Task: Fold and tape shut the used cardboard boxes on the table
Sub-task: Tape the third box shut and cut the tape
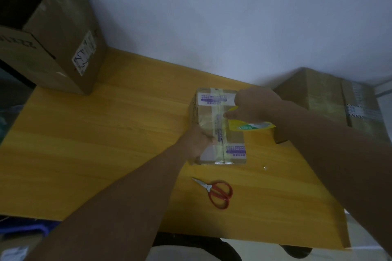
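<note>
A small closed cardboard box point(233, 140) with purple printed labels lies in the middle of the yellow wooden table point(106, 144). Clear tape runs lengthwise along its top seam. My left hand point(198, 141) presses down on the box's left side near the tape. My right hand point(252, 105) is over the far half of the box, gripping a yellow tape roll point(248, 126) that rests on the box top. Red-handled scissors point(216, 192) lie on the table just in front of the box.
A tall open brown box point(55, 48) with a white label stands at the table's far left corner. Taped brown boxes point(331, 99) sit at the right edge. A white wall runs behind the table. A dark chair shows below the front edge.
</note>
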